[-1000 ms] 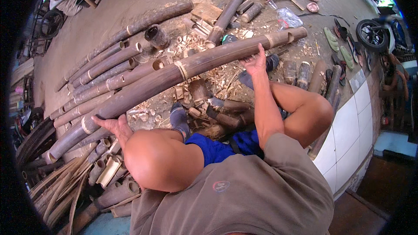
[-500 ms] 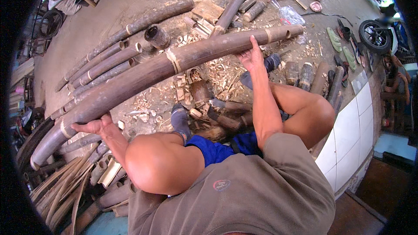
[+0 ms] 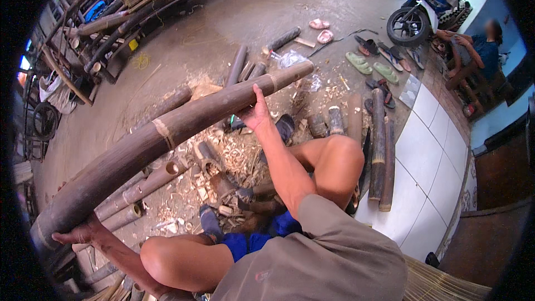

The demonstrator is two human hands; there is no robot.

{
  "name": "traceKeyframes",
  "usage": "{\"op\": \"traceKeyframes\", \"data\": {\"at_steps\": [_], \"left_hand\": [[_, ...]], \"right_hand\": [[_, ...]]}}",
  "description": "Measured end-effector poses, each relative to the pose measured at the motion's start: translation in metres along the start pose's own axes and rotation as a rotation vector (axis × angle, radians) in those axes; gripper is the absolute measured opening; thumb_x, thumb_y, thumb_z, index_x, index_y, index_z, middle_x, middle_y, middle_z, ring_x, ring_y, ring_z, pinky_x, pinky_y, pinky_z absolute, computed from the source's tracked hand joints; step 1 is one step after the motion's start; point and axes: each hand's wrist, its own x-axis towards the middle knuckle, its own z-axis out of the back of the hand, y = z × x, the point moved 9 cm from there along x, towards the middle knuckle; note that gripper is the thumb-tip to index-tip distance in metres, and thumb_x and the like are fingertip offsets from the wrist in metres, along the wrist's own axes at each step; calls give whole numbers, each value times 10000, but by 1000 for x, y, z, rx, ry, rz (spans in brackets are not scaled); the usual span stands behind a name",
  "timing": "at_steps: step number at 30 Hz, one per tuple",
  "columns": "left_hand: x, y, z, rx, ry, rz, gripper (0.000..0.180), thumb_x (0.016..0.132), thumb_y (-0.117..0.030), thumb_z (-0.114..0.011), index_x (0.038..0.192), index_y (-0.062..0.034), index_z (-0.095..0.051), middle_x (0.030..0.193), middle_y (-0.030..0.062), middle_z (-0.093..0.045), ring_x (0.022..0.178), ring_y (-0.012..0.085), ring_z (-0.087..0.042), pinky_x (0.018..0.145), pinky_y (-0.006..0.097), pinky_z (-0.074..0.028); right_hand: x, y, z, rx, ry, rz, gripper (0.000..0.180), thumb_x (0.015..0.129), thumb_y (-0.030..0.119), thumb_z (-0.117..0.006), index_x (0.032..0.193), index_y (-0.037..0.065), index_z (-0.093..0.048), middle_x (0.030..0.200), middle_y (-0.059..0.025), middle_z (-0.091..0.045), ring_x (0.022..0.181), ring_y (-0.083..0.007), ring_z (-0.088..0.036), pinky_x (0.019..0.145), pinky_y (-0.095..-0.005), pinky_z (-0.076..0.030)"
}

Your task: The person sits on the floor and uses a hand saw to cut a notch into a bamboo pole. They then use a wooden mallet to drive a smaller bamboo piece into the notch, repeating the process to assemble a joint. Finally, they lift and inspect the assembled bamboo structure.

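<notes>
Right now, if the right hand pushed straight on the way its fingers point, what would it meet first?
The right hand already grips the long bamboo pole, so that blocks it at once. Beyond the pole, probably the short bamboo pieces on the concrete floor; depth is unclear.

The concrete floor (image 3: pixel 223 28) carries wood shavings (image 3: pixel 239 156) below the right-hand grip, short bamboo sections (image 3: pixel 379 145) right of it, and sandals (image 3: pixel 370 67), perhaps rubber, beyond.

Grey-brown short-sleeved shirt (image 3: pixel 329 256), blue shorts (image 3: pixel 251 241), bare forearms and knees.
</notes>
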Motion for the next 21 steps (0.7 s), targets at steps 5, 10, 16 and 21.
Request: {"op": "traceKeyframes", "data": {"at_steps": [5, 10, 16, 21], "left_hand": [[18, -24, 0, -56, -17, -66, 1197, 665, -707, -756, 1471, 90, -370, 1460, 340, -476, 1377, 484, -471, 1205, 635, -306], [47, -42, -15, -102, 22, -119, 1179, 650, -718, -744, 1470, 50, -388, 1456, 309, -490, 1369, 477, -476, 1184, 650, -319], [90, -64, -60, -99, 117, -165, 1159, 631, -732, -730, 1470, 1, -410, 1450, 273, -506, 1360, 469, -482, 1159, 667, -334], [121, -70, -85, -133, 126, -167, 1144, 616, -743, -719, 1470, -39, -428, 1445, 242, -520, 1353, 462, -486, 1138, 682, -347]], "right_hand": [[1, 34, -65, 19, 121, 21, 703, 883, 544, -703, 1387, 89, -524, 1353, -155, -601, 1225, -359, -578, 1094, -563, -431], [17, 84, -138, -93, 251, 39, 817, 875, 553, -699, 1478, 73, -428, 1454, -178, -520, 1311, -379, -532, 1118, -596, -421], [26, 129, -230, -276, 290, 134, 785, 873, 560, -686, 1455, 86, -453, 1453, -204, -511, 1319, -402, -515, 1140, -634, -381], [10, 142, -268, -185, 395, 152, 877, 851, 620, -680, 1495, 90, -407, 1480, -231, -451, 1354, -436, -464, 1151, -649, -361]]}}
